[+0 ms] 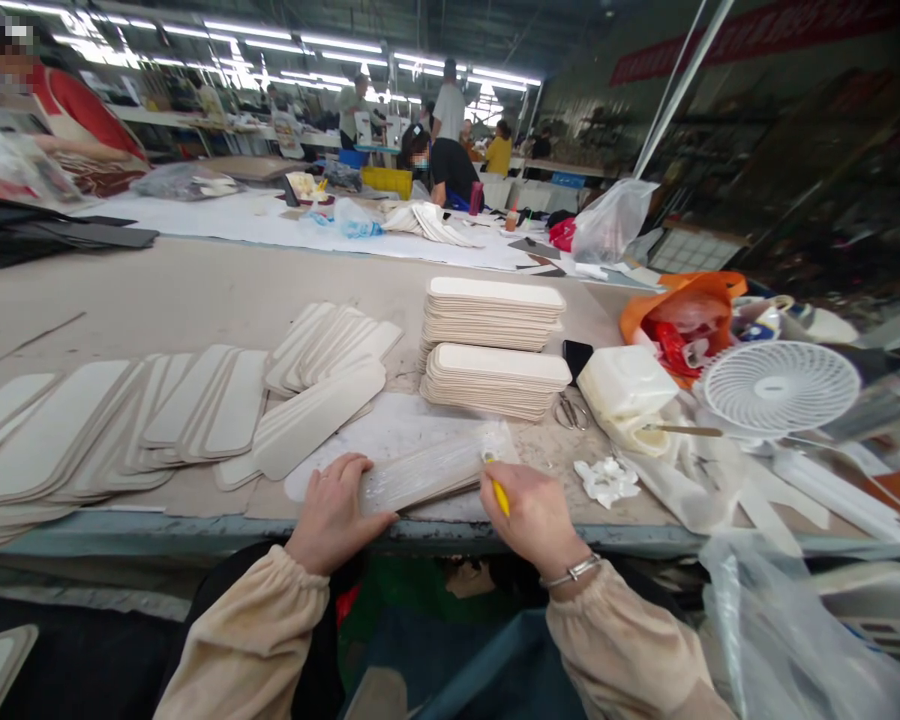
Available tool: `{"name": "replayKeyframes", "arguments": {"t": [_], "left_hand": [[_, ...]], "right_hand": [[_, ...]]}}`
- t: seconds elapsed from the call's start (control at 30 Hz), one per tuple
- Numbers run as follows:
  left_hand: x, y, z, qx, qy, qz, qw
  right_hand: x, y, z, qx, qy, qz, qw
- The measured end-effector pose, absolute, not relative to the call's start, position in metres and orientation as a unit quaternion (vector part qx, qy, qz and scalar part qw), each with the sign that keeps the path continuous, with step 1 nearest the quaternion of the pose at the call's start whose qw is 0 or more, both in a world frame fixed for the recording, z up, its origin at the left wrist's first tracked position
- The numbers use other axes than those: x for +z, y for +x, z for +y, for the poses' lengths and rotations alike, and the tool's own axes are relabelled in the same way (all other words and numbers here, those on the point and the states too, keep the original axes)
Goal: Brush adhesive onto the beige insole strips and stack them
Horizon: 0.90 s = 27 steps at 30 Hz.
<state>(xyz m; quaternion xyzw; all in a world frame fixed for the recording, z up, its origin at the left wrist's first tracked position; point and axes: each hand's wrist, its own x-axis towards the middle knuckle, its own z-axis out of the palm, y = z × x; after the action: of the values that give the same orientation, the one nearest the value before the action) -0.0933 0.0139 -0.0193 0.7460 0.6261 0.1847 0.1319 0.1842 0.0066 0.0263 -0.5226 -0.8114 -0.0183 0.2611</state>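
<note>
Banner (754, 38) lettering blurs beyond the workbench (210, 285); my half-open left hand (337, 508) touches a panel (429, 470), right hand (534, 512) clenching a yellow-handled tool (500, 496).

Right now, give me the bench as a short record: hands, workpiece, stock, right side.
left hand: left hand at left end of glossy pale panel, thumb by near edge
right hand: right hand grips yellow tool at panel's right end
under panel: white sheet
behind panel: two neat stacks
left: fanned pale pieces
right: scissors, crumpled white wad, white fan, orange bag
</note>
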Motion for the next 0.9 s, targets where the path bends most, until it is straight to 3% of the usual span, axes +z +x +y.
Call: {"name": "replayKeyframes", "arguments": {"t": [0.07, 0.17, 0.3, 0.4, 0.53, 0.63, 0.9], "left_hand": [[-0.018, -0.093, 0.014, 0.187, 0.739, 0.633, 0.136], [-0.012, -0.09, 0.01, 0.184, 0.729, 0.642, 0.148], [-0.004, -0.087, 0.008, 0.172, 0.731, 0.638, 0.171], [0.0, -0.094, 0.014, 0.196, 0.724, 0.643, 0.157], [0.008, -0.12, 0.036, 0.228, 0.666, 0.71, 0.019], [0.011, -0.137, 0.053, 0.156, 0.62, 0.767, -0.052], [-0.002, -0.148, 0.068, 0.073, 0.617, 0.782, -0.052]], "right_hand": [[0.025, 0.166, 0.001, 0.059, -0.468, -0.84, 0.269], [0.023, 0.147, -0.004, 0.208, -0.411, -0.817, 0.347], [0.017, 0.159, 0.004, 0.34, -0.467, -0.663, 0.476], [0.014, 0.18, 0.016, 0.365, -0.495, -0.557, 0.558], [0.018, 0.193, 0.021, 0.376, -0.497, -0.486, 0.613], [0.02, 0.193, 0.022, 0.372, -0.498, -0.485, 0.616], [0.016, 0.196, 0.025, 0.358, -0.493, -0.506, 0.61]]}}
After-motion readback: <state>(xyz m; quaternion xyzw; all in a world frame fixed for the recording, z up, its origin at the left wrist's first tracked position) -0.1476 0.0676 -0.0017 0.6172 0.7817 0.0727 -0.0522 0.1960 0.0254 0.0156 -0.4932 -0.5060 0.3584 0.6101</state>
